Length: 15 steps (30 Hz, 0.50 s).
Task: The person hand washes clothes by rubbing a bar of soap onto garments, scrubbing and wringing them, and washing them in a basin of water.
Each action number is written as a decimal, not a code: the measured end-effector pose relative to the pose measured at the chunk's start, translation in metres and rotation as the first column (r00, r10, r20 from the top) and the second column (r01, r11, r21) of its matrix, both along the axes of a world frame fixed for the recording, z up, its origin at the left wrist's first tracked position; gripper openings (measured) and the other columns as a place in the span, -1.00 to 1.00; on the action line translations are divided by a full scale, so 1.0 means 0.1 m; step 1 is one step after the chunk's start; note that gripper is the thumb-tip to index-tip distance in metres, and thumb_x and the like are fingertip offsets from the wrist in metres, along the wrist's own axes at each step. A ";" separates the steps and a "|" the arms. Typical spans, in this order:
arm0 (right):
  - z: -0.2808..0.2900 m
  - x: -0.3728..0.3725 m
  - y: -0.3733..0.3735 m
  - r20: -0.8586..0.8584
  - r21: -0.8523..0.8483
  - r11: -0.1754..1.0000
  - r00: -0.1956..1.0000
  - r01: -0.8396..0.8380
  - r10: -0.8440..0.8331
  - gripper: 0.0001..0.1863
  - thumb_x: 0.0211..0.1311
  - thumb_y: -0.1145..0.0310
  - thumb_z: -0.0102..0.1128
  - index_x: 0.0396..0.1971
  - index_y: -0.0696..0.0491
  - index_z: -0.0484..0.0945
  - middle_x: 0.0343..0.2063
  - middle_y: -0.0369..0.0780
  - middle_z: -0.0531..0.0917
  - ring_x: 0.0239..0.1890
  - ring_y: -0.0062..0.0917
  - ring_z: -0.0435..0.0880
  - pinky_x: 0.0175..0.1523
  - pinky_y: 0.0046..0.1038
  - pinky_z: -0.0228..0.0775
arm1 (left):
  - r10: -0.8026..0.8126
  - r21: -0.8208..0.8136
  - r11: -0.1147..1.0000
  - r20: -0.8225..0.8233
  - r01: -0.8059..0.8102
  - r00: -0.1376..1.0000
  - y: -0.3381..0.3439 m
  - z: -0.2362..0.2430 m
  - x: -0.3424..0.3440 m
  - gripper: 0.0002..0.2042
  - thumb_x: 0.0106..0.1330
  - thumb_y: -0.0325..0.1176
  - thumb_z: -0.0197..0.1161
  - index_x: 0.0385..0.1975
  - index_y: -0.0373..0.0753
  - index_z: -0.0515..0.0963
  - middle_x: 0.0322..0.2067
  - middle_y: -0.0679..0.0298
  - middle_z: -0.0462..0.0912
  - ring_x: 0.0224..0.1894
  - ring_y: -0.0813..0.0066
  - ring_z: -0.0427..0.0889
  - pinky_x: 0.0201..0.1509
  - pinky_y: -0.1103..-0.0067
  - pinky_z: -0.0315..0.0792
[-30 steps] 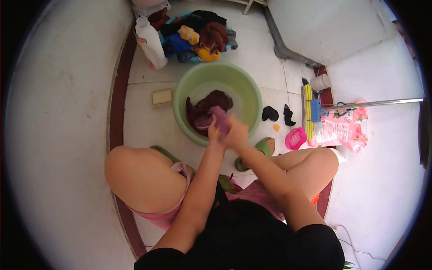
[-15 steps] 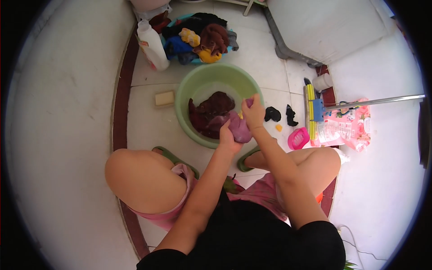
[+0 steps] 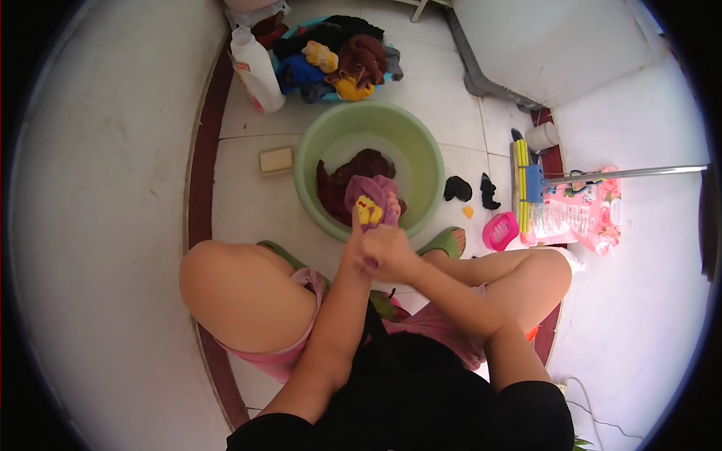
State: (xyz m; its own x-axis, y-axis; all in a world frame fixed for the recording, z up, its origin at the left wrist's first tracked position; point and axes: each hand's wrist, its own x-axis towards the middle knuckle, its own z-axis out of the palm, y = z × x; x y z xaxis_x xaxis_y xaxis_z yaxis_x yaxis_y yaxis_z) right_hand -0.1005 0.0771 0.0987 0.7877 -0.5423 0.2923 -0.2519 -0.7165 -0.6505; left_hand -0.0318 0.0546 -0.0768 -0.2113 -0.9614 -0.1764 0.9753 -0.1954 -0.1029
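A purple cloth (image 3: 383,186) with a yellow patch with red marks is bunched up over the near rim of a round green basin (image 3: 426,150). My left hand (image 3: 353,244) is closed on the cloth, its thumb at the left side and fingertips showing at the right. My right hand (image 3: 392,252) overlaps the left one and is closed in a fist on the cloth's near end. Inside the basin lies a wet dark red cloth (image 3: 368,163) in shallow water. What kind of garment the purple cloth is, I cannot tell.
A bar of soap (image 3: 276,160) lies left of the basin. Behind stand a white bottle (image 3: 259,75) and a blue tub piled with clothes (image 3: 361,60). To the right are dark cloth scraps (image 3: 457,189), a pink brush (image 3: 499,231), a mop (image 3: 534,184) and a pink bag (image 3: 575,214).
Both hands have drawn closer together and nearer my body with the purple cloth. Its yellow patch now faces up. The right hand has moved left and down, across the left. My right foot has shifted forward.
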 end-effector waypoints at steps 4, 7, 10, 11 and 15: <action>-0.44 -0.65 -1.02 -0.067 -0.014 0.400 0.398 0.917 -0.915 -0.71 0.08 0.18 0.19 -0.57 0.06 0.39 -0.65 -0.09 0.55 -0.58 -0.11 0.55 -0.48 -0.16 0.34 | -0.207 0.359 0.921 0.122 0.151 0.971 -0.21 1.07 -0.58 -0.66 0.36 -0.13 -0.14 0.01 -0.07 0.43 0.00 0.28 0.52 -0.01 0.33 0.52 0.06 0.33 0.42; -0.32 -0.39 -0.77 -0.052 -0.003 0.473 0.473 0.881 -0.880 -0.71 0.19 0.16 0.11 -0.53 0.07 0.38 -0.69 -0.09 0.52 -0.64 -0.11 0.52 -0.53 -0.18 0.32 | -0.205 0.395 0.908 0.124 0.141 0.971 -0.17 1.18 -0.36 -0.66 0.38 -0.15 -0.18 0.03 -0.06 0.42 -0.01 0.30 0.52 -0.01 0.34 0.52 0.07 0.31 0.41; -0.11 -0.13 -0.19 0.099 -0.052 0.827 0.827 0.560 -0.553 -0.73 0.00 0.24 0.24 -0.64 0.05 0.37 -0.69 -0.12 0.49 -0.65 -0.20 0.50 -0.51 -0.25 0.33 | -0.222 0.431 0.894 0.184 0.124 0.958 -0.15 1.13 -0.27 -0.67 0.38 -0.15 -0.16 0.01 -0.07 0.43 -0.03 0.30 0.53 -0.03 0.37 0.53 0.05 0.34 0.42; -0.13 -0.08 -0.09 0.151 -0.115 0.901 0.904 0.418 -0.400 -0.78 -0.06 0.24 0.23 -0.62 0.01 0.40 -0.70 -0.15 0.49 -0.67 -0.23 0.50 -0.53 -0.24 0.33 | -0.199 0.406 0.907 0.189 0.108 0.962 -0.11 0.96 -0.25 -0.69 0.37 -0.14 -0.13 -0.02 -0.08 0.44 -0.06 0.31 0.54 -0.05 0.39 0.54 0.03 0.36 0.44; -0.59 -0.56 -0.89 -0.033 -0.177 0.541 0.544 0.822 -0.838 -0.81 0.10 0.23 0.13 -0.54 0.02 0.42 -0.70 -0.17 0.51 -0.61 -0.20 0.54 -0.51 -0.22 0.35 | -0.285 0.379 0.906 0.214 0.189 0.934 -0.18 1.09 -0.47 -0.73 0.39 -0.18 -0.11 -0.08 -0.13 0.45 -0.10 0.32 0.56 -0.06 0.47 0.55 0.02 0.47 0.45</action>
